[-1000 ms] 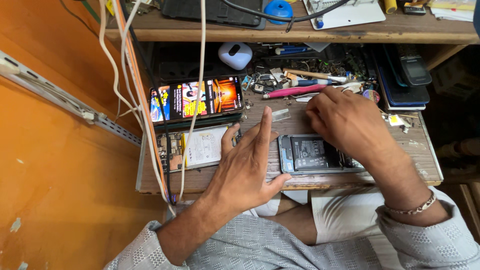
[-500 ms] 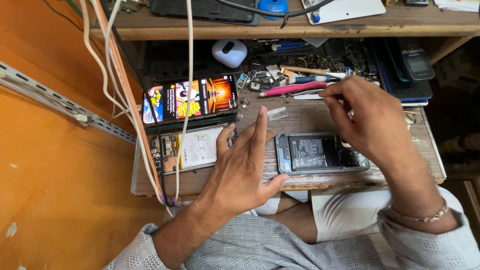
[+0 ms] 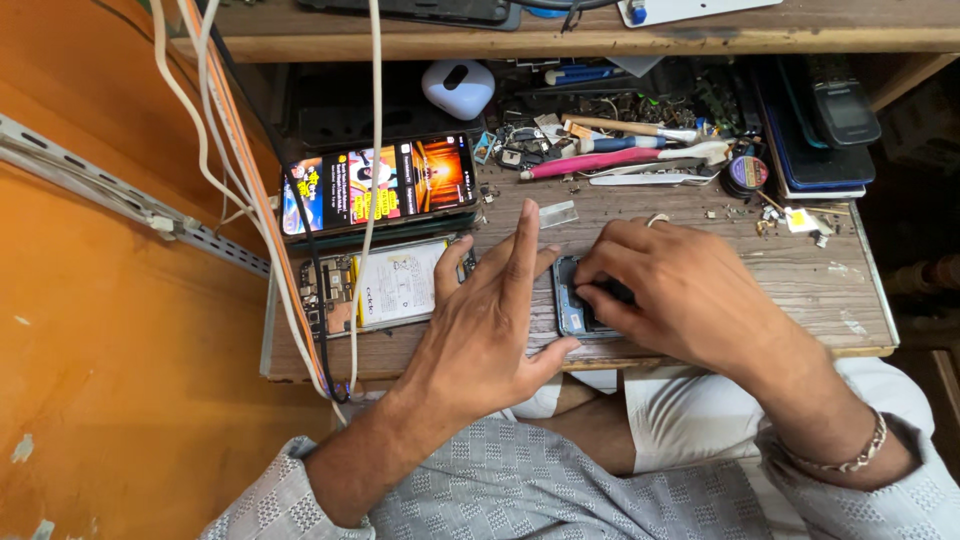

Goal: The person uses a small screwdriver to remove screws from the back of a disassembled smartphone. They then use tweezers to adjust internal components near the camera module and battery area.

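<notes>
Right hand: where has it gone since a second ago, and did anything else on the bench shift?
The right hand went up to the tool clutter half a second ago, then came back down onto the opened phone, covering most of it. The left hand stays flat beside it. The lit phone and the pink tool have not moved.

One head-worn view looks steeply down, close over the wooden workbench (orange wall left); no second view.

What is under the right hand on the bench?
The right hand covers most of an opened phone; only its blue left edge shows. What the fingers press inside stays hidden. The left hand steadies that edge.
</notes>
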